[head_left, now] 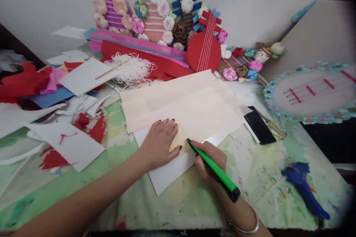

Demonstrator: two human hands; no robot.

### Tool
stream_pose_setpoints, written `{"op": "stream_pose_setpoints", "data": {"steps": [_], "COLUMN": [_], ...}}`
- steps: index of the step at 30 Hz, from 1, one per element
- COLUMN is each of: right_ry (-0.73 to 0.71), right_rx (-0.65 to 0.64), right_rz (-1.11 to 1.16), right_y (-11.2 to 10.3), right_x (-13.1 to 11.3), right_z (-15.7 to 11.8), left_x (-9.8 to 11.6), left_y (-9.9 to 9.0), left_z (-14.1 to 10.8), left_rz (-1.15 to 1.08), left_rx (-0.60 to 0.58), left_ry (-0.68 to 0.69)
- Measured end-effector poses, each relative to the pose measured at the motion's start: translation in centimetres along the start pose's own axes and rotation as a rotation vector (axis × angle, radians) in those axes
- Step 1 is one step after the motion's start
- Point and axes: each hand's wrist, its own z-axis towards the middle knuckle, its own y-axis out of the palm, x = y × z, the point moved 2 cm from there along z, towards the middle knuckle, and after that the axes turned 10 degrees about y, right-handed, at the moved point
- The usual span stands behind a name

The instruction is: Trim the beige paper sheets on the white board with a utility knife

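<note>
My left hand (162,140) lies flat with its fingers stretched over a small pale yellow piece (179,139), pressing it onto the paper. In my right hand (211,159) is a green utility knife (219,174), its tip at the right edge of the yellow piece. Whether the blade is out is too small to tell. Beneath both hands spreads a large cream sheet (183,100) with a fold line across it. A white sheet (161,177) sticks out from under it toward me.
A blue glue gun (303,189) lies at the right, below a black phone (260,124) and scissors (278,129). Red and white paper scraps (66,144) and tangled white string (130,68) cover the left. Paper-flowered craft instruments (204,50) lean at the back wall.
</note>
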Motion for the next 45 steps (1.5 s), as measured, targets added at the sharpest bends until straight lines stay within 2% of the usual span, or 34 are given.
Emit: {"op": "stream_pose_setpoints", "data": {"steps": [25, 45], "right_ry": [-0.005, -0.036], "right_rx": [-0.037, -0.008], "right_rz": [-0.011, -0.015], "right_y": [-0.47, -0.97], "right_x": [-0.21, -0.26], "right_z": [-0.21, -0.56], "left_x": [0.01, -0.04], "left_y": [0.41, 0.52], "left_z": [-0.06, -0.05], "left_rz": [0.026, 0.012], "left_rx": [-0.039, -0.045], "left_ry": [-0.016, -0.025]}}
